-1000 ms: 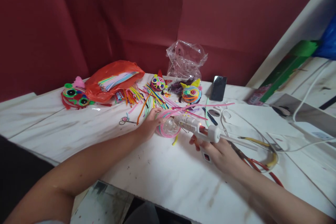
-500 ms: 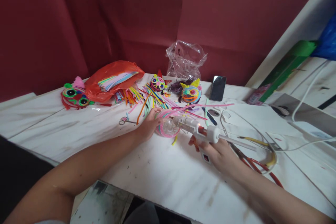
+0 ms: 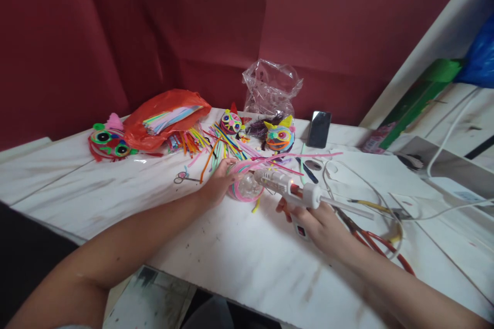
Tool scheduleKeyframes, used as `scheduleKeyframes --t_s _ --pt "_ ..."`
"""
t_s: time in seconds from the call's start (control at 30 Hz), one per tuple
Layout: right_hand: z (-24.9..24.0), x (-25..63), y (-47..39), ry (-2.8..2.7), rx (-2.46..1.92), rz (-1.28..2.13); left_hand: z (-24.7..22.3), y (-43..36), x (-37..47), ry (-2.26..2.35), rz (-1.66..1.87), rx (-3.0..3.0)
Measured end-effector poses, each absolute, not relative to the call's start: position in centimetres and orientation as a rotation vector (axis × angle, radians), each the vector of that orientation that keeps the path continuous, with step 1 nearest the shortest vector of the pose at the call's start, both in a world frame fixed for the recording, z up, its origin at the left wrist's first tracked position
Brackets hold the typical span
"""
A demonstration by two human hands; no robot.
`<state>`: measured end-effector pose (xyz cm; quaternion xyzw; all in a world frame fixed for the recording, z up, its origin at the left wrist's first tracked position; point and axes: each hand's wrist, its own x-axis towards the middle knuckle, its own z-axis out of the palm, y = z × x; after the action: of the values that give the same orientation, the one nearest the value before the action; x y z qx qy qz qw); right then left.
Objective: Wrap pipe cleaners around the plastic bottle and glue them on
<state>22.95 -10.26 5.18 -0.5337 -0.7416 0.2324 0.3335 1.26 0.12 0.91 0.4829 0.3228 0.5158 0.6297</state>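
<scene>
My left hand (image 3: 221,181) is closed on the left side of a clear round plastic piece (image 3: 250,186), whose rim is wrapped with pink and teal pipe cleaners (image 3: 240,168). Long pink pipe cleaner ends stretch from it to the right. In my right hand (image 3: 314,221) is a white hot glue gun (image 3: 276,181), gripped by its handle, with a glue stick (image 3: 349,206) poking out of the back. Its nozzle points left at the wrapped rim; whether it touches I cannot tell. A small yellow pipe cleaner piece (image 3: 256,205) lies just below the round piece.
Behind are a red bag (image 3: 165,100) of pipe cleaners, finished animal faces (image 3: 279,138), a clear plastic bag (image 3: 272,87) and a phone (image 3: 319,129). Small scissors (image 3: 186,178) lie left. At right are orange-handled pliers (image 3: 386,252) and a white cable (image 3: 370,185).
The whole view has shifted very slightly. Both hands, the round piece and the glue gun keep almost the same positions.
</scene>
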Motion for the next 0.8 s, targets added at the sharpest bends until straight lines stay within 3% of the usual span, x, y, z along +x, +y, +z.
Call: scheduleKeyframes --t_s 0.8 --pt "5.19 23.13 -10.27 -1.918 -1.362 0.606 0.9 0.22 1.23 0.782 1.2 1.163"
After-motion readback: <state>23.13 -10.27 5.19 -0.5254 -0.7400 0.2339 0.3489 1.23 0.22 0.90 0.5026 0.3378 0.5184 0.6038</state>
